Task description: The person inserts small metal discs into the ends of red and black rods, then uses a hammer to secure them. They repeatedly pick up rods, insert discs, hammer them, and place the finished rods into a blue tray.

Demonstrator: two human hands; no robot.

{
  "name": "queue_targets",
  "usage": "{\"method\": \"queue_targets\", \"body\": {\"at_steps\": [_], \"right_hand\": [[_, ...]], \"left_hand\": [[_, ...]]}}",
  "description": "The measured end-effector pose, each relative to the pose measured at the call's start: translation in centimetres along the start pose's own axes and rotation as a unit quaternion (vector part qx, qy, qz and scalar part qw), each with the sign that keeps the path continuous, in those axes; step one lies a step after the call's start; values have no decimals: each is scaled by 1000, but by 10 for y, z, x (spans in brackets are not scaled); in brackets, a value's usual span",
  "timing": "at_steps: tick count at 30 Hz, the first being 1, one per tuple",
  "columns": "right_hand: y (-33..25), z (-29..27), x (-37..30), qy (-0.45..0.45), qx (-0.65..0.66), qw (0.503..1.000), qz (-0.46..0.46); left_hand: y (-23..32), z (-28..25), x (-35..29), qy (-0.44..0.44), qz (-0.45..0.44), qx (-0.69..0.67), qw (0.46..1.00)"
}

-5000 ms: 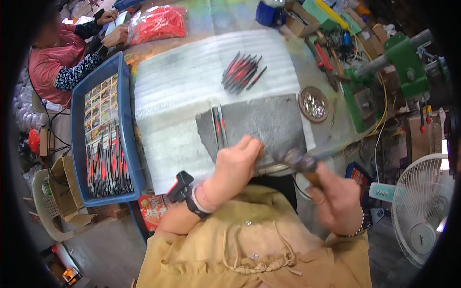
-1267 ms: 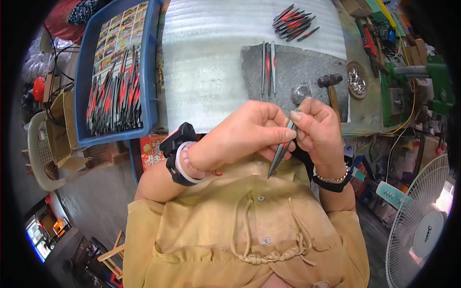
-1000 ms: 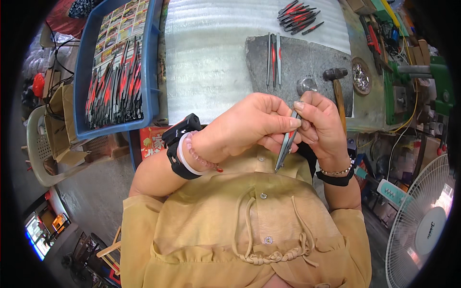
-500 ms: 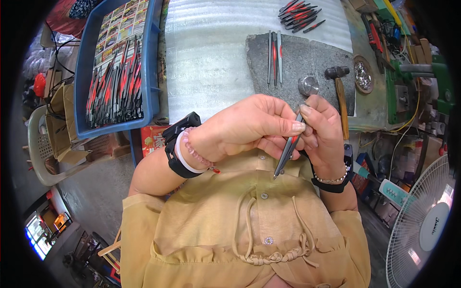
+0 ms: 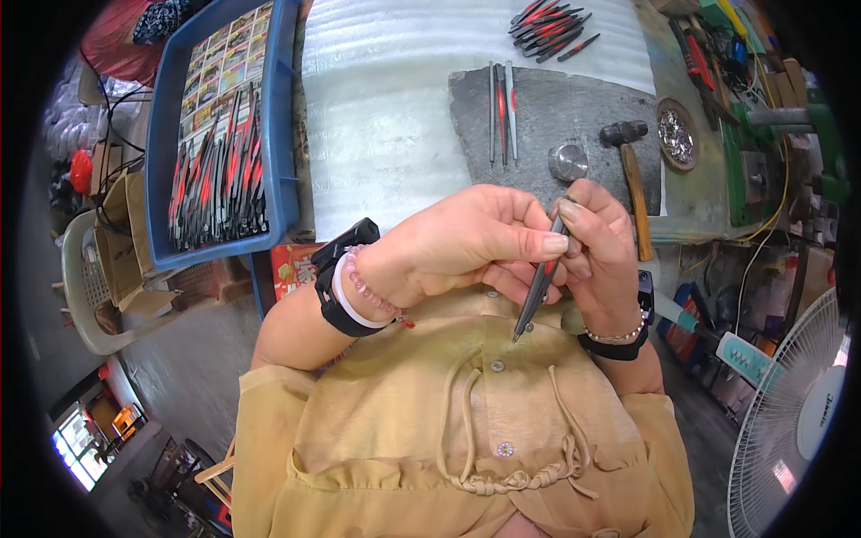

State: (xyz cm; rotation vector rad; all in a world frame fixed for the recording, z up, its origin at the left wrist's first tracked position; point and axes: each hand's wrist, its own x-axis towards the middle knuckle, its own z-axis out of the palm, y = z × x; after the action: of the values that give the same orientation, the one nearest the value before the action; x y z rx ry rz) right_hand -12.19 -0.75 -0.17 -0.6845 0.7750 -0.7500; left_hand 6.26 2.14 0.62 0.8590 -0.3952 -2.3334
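Note:
In front of my chest, a slim, pointed black-and-red tool (image 5: 535, 299) is held slantwise with its tip down toward me. My left hand (image 5: 489, 235) pinches it between thumb and fingers from the left. The fingers of my right hand (image 5: 603, 235) close round its upper end. Its exact kind is unclear, and the fingers hide its middle. Beyond my hands, three slim pieces (image 5: 501, 112), grey and black-and-red, lie side by side on a dark stone slab (image 5: 574, 108). A round metal block (image 5: 568, 162) sits on the slab near my right fingers.
A hammer (image 5: 633, 170) with a wooden handle lies right of the metal block, beside a round dish (image 5: 676, 134) of small shiny bits. Similar tools form a pile (image 5: 547, 27) at the back and fill a blue crate (image 5: 285, 117) on the left. A fan (image 5: 794, 430) stands right.
Both hands keep their hold on the tool, its tip shifting very slightly. The table and its things appear a little further left as the view shifts.

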Motion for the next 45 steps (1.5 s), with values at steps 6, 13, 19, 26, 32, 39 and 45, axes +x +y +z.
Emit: {"method": "queue_targets", "body": {"at_steps": [6,13,19,26,32,39,45], "right_hand": [[1,-5,6,-15,29,999,11],[-3,-8,11,-11,7,999,34],[-4,-7,16,-14,3,999,45],[-6,-2,20,-26,-7,998,49],[-10,2,19,-42,-10,997,58],[-10,7,17,-40,-14,997,69],[-7,9,16,-58,-8,996,68]], "left_hand": [[-3,-7,7,-52,2,-53,997],[-10,-13,12,-41,9,-75,996],[-13,-9,11,-23,22,-92,995],[-15,-6,7,-19,30,-124,992],[-18,-7,5,-21,40,-143,989],[-23,-8,2,-31,52,-156,986],[-28,-10,-2,-27,58,-160,985]]}}
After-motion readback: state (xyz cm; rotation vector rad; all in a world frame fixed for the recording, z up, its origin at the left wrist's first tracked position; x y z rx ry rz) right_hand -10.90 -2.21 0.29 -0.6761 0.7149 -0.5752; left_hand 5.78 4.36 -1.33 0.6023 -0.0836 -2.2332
